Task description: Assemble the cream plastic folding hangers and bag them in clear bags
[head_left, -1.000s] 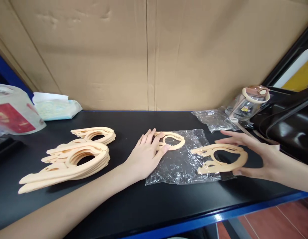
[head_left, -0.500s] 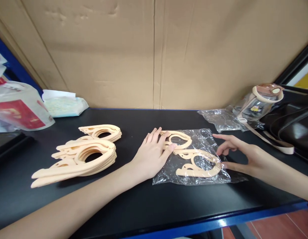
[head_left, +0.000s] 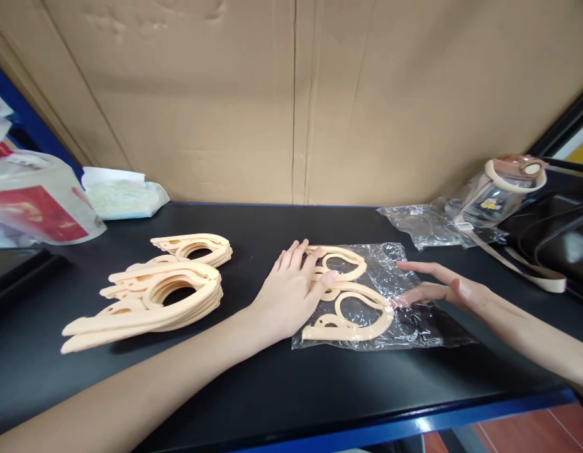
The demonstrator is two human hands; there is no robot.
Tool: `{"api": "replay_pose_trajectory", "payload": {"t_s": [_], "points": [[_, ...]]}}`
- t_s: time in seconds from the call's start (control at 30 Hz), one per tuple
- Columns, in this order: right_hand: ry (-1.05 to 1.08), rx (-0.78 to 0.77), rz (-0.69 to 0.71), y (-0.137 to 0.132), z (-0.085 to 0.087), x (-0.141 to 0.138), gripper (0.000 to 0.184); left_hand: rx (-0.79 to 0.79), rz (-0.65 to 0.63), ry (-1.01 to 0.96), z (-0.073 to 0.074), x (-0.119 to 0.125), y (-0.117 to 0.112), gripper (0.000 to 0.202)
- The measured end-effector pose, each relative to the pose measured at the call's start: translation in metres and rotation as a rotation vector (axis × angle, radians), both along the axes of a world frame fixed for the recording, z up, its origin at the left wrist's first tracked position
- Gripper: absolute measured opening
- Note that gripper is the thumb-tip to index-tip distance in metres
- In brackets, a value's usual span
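Two beige plastic folding hangers lie folded at a clear plastic bag point(head_left: 414, 327), apparently inside it: a far hanger point(head_left: 355, 272) and a near hanger point(head_left: 380, 324). My left hand point(head_left: 291, 289) lies flat, fingers extended, over the bag's left side and the hangers' left ends. My right hand point(head_left: 454, 288) is open at the bag's right side; one fingertip meets the rounded right end of the near hanger, and the index finger is stretched out above the film. Left of my left hand are a large stack of matching hangers point(head_left: 197, 314) and a smaller stack point(head_left: 220, 244) behind it.
A crumpled clear bag point(head_left: 414, 223) lies at the back right, beside a transparent bottle point(head_left: 489, 195) with a strap. A black bag point(head_left: 560, 226) is at the right edge. Back left are a tissue pack point(head_left: 126, 198) and a plastic bag with red print point(head_left: 41, 207). Cardboard point(head_left: 216, 113) stands behind.
The near hanger has slid left within the plastic, with my right hand's fingertips following its right end. My left hand has stayed in place on the bag.
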State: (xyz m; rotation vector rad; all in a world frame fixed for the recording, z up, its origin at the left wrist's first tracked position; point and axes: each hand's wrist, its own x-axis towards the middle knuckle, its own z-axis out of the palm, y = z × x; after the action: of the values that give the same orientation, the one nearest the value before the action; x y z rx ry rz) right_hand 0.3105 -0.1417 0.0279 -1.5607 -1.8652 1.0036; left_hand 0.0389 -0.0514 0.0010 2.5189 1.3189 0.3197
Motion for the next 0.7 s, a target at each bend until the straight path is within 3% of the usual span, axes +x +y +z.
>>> {"api": "replay_pose_trajectory", "payload": {"t_s": [0.13, 0.27, 0.37, 0.43, 0.63, 0.7], "points": [[-0.1, 0.056, 0.002, 0.003, 0.003, 0.003, 0.058, 0.017, -0.001, 0.003, 0.0, 0.0, -0.001, 0.061], [-0.359, 0.324, -0.176, 0.018, 0.018, -0.004, 0.041, 0.047, -0.006, 0.031, 0.0, 0.0, -0.001, 0.051], [-0.427, 0.512, -0.153, 0.039, 0.03, -0.023, 0.041, 0.062, -0.01, 0.045, -0.001, -0.001, -0.001, 0.049], [-0.421, 0.59, -0.043, 0.055, 0.035, -0.043, 0.039, 0.068, -0.004, 0.045, -0.001, 0.0, 0.0, 0.049], [-0.442, 0.712, 0.599, 0.116, 0.042, -0.129, 0.047, 0.072, -0.022, -0.012, 0.0, -0.001, -0.001, 0.048], [-0.454, 0.754, 0.71, 0.138, 0.041, -0.158, 0.055, 0.071, -0.023, -0.037, 0.0, -0.001, -0.001, 0.048]]}}
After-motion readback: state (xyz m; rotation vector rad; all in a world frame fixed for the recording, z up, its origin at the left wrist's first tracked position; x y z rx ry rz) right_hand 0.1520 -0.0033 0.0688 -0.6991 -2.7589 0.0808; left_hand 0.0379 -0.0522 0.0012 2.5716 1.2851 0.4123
